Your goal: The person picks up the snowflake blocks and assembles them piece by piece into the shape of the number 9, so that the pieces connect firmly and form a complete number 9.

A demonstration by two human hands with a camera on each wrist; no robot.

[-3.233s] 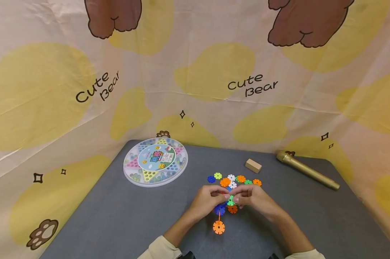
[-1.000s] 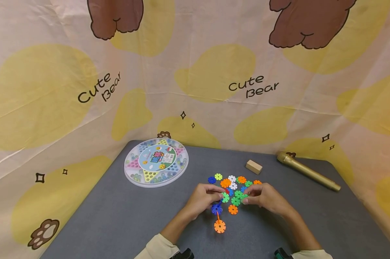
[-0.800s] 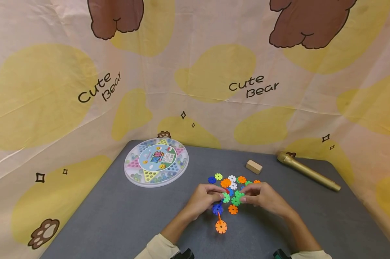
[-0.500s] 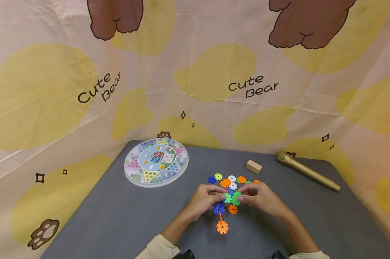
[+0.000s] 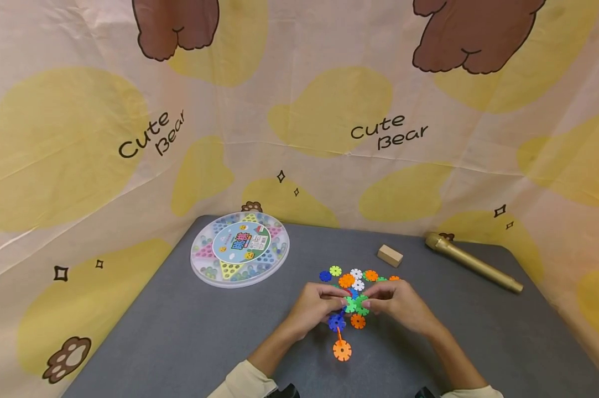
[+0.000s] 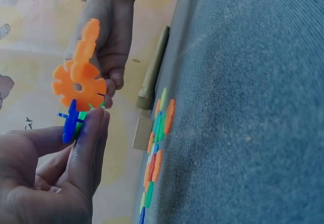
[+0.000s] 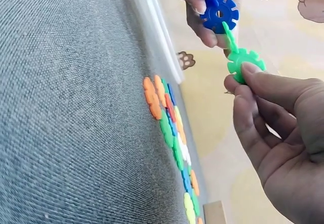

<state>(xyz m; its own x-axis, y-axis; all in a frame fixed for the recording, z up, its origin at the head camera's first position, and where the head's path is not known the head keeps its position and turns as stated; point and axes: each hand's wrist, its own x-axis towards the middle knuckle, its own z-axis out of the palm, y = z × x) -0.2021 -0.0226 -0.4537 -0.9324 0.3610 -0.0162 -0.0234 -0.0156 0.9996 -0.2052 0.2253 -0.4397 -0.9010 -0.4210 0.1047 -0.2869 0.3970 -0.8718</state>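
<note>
My left hand pinches a linked chain of notched plastic discs. In the left wrist view an orange disc, another orange disc and a blue disc show at its fingertips. From the head view, one orange disc hangs lowest, below the blue. My right hand pinches a green disc between thumb and fingers. That disc meets an edge-on green disc of the chain, slotted to a blue disc. Fingers partly hide the join.
Loose discs lie behind and under the hands, among them a lime disc, a white disc and an orange disc. Farther back are a round marble board game, a wooden block and a gold microphone.
After going right to the loose green discs, my right hand has come back left with a green disc, up against the chain's green disc. My left hand keeps holding the chain, shifted slightly right.
</note>
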